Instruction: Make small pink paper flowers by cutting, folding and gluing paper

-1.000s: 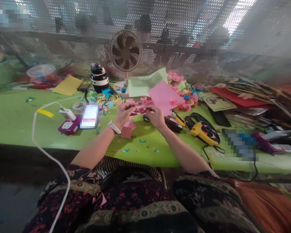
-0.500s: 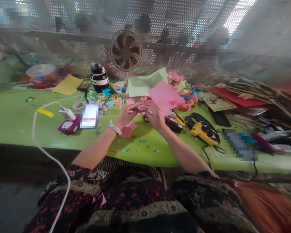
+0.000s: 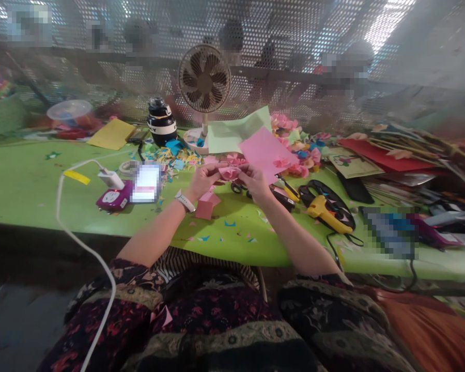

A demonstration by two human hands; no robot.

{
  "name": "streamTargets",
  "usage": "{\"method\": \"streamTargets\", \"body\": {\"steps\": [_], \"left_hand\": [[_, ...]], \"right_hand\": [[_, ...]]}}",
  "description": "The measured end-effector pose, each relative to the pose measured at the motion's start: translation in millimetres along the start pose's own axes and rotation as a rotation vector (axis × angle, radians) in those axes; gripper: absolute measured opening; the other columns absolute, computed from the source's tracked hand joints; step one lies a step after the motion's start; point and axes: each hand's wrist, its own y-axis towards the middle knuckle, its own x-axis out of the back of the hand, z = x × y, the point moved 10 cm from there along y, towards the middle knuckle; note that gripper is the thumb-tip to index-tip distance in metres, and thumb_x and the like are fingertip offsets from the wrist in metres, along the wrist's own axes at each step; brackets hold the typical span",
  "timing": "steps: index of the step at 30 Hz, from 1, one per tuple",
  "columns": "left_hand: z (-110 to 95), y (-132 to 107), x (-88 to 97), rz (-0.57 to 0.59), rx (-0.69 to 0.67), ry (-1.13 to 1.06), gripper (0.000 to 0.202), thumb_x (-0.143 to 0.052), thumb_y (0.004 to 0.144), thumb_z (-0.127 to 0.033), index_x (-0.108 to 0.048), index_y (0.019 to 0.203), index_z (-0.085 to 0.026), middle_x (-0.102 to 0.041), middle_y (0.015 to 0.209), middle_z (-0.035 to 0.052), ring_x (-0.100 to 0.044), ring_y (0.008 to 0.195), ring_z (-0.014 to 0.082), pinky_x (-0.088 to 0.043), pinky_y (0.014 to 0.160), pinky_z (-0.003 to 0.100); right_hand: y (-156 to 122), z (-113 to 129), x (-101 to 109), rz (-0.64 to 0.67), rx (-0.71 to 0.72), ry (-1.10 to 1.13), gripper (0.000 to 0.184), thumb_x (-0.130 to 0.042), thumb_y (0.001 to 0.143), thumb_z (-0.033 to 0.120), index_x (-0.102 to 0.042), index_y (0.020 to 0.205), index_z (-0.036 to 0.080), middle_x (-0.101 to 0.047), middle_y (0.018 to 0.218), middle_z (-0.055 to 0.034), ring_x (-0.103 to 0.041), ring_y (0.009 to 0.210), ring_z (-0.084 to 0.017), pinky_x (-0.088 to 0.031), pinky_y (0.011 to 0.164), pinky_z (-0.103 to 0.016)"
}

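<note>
Between my two hands is a small pink paper flower [image 3: 229, 173], held above the green tabletop. My left hand [image 3: 203, 181], with a white watch [image 3: 185, 201] at its wrist, pinches the flower's left edge. On the right edge the fingertips of my right hand [image 3: 254, 182] are closed. Just below lie pink paper squares [image 3: 204, 209]. Behind the flower are a pink sheet [image 3: 265, 152] and a pale green sheet [image 3: 236, 133]. Scissors [image 3: 238, 188], mostly hidden by my right hand, lie under it.
A yellow glue gun [image 3: 329, 214] lies at right, beside a black phone-like slab [image 3: 354, 187]. Paper flowers [image 3: 294, 160] are heaped behind. A fan [image 3: 204, 80] and a black bottle [image 3: 161, 124] stand at the back. At left are a lit phone [image 3: 146, 183] and a purple power adapter [image 3: 114, 199].
My fingers have shifted slightly apart around the pink paper flower, which now shows more openly between them. The whole view has moved a little; the table items lie as before.
</note>
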Motion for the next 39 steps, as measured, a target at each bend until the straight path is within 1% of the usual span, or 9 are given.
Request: {"method": "streamTargets", "body": {"steps": [4, 8, 11, 14, 17, 21, 25, 31, 39], "left_hand": [[-3, 2, 0.1, 0.014, -0.072, 0.075, 0.033, -0.078, 0.078, -0.033, -0.078, 0.105, -0.016, -0.078, 0.089, 0.0072, -0.073, 0.075, 0.0158, -0.064, 0.069, 0.029], [-9, 2, -1.3, 0.031, -0.159, 0.162, 0.030, -0.075, 0.079, -0.029, -0.080, 0.106, -0.016, -0.079, 0.101, 0.0090, -0.072, 0.080, 0.0160, -0.063, 0.070, 0.028], [-11, 2, -0.1, 0.017, -0.201, 0.207, 0.027, -0.073, 0.080, -0.026, -0.081, 0.103, -0.016, -0.079, 0.103, 0.0104, -0.072, 0.080, 0.0167, -0.063, 0.070, 0.029], [-5, 3, 1.2, 0.014, -0.147, 0.171, 0.024, -0.072, 0.082, -0.025, -0.081, 0.102, -0.015, -0.079, 0.100, 0.0099, -0.072, 0.076, 0.0160, -0.064, 0.070, 0.031], [4, 4, 4.6, -0.009, -0.038, 0.067, 0.022, -0.074, 0.082, -0.026, -0.080, 0.100, -0.014, -0.078, 0.091, 0.0077, -0.073, 0.076, 0.0158, -0.065, 0.073, 0.033], [9, 3, 6.6, -0.030, 0.047, -0.043, 0.025, -0.080, 0.080, -0.032, -0.078, 0.099, -0.015, -0.078, 0.087, 0.0057, -0.073, 0.077, 0.0152, -0.065, 0.075, 0.033], [6, 1, 4.8, -0.017, 0.058, -0.069, 0.031, -0.084, 0.076, -0.037, -0.078, 0.097, -0.015, -0.078, 0.087, 0.0050, -0.073, 0.075, 0.0142, -0.064, 0.073, 0.030], [4, 1, 2.3, 0.002, 0.050, -0.080, 0.038, -0.088, 0.069, -0.043, -0.078, 0.094, -0.016, -0.078, 0.084, 0.0039, -0.073, 0.072, 0.0137, -0.064, 0.071, 0.030], [5, 0, 0.5, 0.017, 0.037, -0.042, 0.038, -0.086, 0.071, -0.045, -0.078, 0.095, -0.016, -0.078, 0.085, 0.0051, -0.073, 0.073, 0.0147, -0.064, 0.072, 0.031]], "right_hand": [[-3, 4, 1, -0.035, 0.006, 0.005, 0.052, -0.085, 0.066, 0.064, -0.062, 0.085, 0.022, -0.071, 0.080, -0.0014, -0.067, 0.071, -0.016, -0.061, 0.070, -0.032], [-4, 3, 1, -0.021, -0.053, 0.032, 0.046, -0.089, 0.067, 0.055, -0.063, 0.085, 0.021, -0.069, 0.078, -0.0014, -0.067, 0.072, -0.015, -0.060, 0.070, -0.031], [-5, 3, 0, -0.011, -0.071, 0.037, 0.045, -0.090, 0.066, 0.052, -0.063, 0.085, 0.021, -0.069, 0.077, -0.0012, -0.065, 0.070, -0.015, -0.060, 0.069, -0.030], [-6, 6, -2, 0.001, -0.059, 0.058, 0.046, -0.088, 0.066, 0.056, -0.064, 0.086, 0.022, -0.070, 0.080, -0.0011, -0.066, 0.071, -0.015, -0.059, 0.068, -0.030], [-7, 10, -3, 0.019, -0.045, 0.073, 0.043, -0.079, 0.074, 0.060, -0.068, 0.093, 0.023, -0.072, 0.087, -0.0015, -0.067, 0.077, -0.016, -0.058, 0.071, -0.030], [-10, 17, 2, -0.014, -0.029, 0.051, 0.034, -0.074, 0.080, 0.053, -0.069, 0.095, 0.023, -0.073, 0.091, -0.0013, -0.067, 0.082, -0.015, -0.056, 0.071, -0.028], [-12, 20, 1, 0.002, -0.037, 0.073, 0.027, -0.074, 0.082, 0.047, -0.070, 0.093, 0.023, -0.074, 0.093, -0.0016, -0.068, 0.084, -0.015, -0.056, 0.073, -0.028], [-11, 21, 1, 0.011, -0.005, 0.081, 0.029, -0.077, 0.080, 0.051, -0.070, 0.088, 0.023, -0.073, 0.095, -0.0016, -0.067, 0.085, -0.014, -0.057, 0.076, -0.030], [-13, 21, -3, 0.033, -0.046, 0.095, 0.028, -0.079, 0.079, 0.049, -0.070, 0.087, 0.023, -0.074, 0.089, -0.0009, -0.070, 0.083, -0.016, -0.060, 0.078, -0.032]]}}
